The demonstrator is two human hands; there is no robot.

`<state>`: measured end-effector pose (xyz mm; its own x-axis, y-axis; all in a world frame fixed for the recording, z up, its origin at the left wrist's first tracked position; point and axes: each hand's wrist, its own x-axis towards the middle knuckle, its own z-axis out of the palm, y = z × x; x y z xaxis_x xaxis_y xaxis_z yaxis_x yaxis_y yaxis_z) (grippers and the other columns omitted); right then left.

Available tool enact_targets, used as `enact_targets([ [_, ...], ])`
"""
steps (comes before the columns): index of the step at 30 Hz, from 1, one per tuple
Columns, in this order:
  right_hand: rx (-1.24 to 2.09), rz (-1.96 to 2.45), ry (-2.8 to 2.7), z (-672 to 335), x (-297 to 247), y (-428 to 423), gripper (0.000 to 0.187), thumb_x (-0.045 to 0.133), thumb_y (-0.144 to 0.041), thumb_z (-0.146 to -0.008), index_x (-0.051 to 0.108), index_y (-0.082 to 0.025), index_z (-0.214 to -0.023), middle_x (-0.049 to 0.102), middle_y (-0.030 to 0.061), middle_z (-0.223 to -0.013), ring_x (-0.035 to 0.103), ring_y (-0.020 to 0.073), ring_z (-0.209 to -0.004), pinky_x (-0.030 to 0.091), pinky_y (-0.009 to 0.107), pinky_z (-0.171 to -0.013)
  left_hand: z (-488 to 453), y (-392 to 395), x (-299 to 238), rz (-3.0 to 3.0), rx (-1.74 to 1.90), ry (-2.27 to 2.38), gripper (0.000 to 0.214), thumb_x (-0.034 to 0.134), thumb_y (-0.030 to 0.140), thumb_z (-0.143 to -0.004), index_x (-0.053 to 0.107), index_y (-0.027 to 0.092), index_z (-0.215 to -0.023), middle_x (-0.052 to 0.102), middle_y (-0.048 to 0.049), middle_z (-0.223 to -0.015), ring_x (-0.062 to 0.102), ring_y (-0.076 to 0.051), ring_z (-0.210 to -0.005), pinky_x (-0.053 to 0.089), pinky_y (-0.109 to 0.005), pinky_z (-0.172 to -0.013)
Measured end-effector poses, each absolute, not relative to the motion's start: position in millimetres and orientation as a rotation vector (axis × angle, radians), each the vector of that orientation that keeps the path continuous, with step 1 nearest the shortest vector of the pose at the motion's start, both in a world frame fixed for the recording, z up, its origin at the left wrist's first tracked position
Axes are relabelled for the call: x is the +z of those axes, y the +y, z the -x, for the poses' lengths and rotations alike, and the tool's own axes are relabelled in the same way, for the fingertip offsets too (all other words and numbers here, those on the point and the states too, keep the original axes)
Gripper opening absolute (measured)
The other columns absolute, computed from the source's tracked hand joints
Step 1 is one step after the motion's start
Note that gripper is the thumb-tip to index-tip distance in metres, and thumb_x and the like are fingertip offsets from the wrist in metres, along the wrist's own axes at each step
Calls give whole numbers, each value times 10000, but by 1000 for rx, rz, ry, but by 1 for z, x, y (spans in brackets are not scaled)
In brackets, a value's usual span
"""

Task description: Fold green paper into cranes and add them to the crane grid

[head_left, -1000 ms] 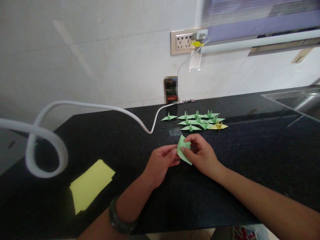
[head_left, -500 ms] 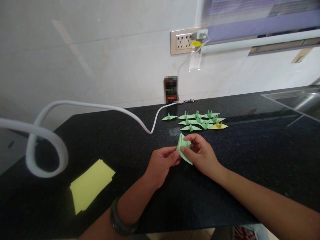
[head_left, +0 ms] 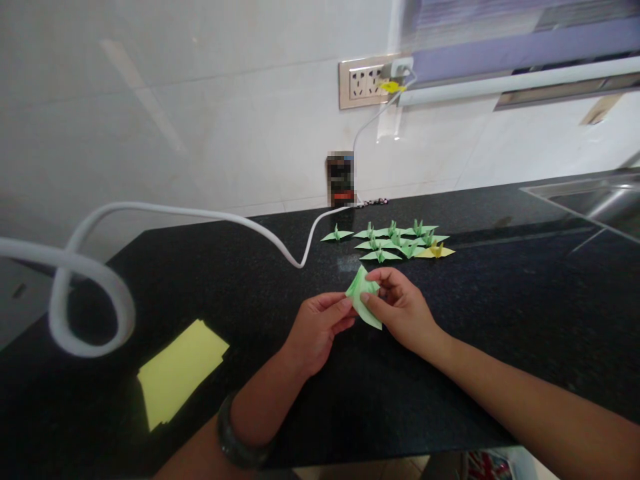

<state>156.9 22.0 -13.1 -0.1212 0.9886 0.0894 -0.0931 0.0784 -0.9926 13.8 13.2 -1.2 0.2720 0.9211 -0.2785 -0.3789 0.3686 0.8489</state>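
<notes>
A partly folded piece of green paper (head_left: 361, 293) is held just above the black countertop (head_left: 500, 300) between both hands. My left hand (head_left: 315, 327) pinches its left edge with thumb and fingers closed. My right hand (head_left: 400, 308) grips its right side, thumb on the front and fingers curled behind. Beyond the hands, several finished green paper cranes (head_left: 395, 240) and one yellow paper crane (head_left: 436, 251) lie in a cluster.
A stack of yellow paper sheets (head_left: 177, 370) lies at the near left. A thick white cable (head_left: 100, 267) loops across the left side to a wall socket (head_left: 367, 81). A small dark device (head_left: 341, 179) leans on the wall. A steel sink (head_left: 595, 200) sits at the far right.
The green paper has tilted slightly to the left and its top flap has opened a little under the fingers. Both hands stay in nearly the same place.
</notes>
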Motion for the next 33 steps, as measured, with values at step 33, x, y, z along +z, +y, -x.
enact_targets([
  [33, 1232, 984, -1370, -153, -12, 15, 321, 544, -250, -719, 427, -227, -1017, 496, 18, -864, 504, 95, -646, 458, 225, -549, -19, 16, -7, -990, 1104, 1097, 243, 545, 350, -693, 594, 126, -772, 607, -21, -686, 559, -107, -611, 451, -247, -625],
])
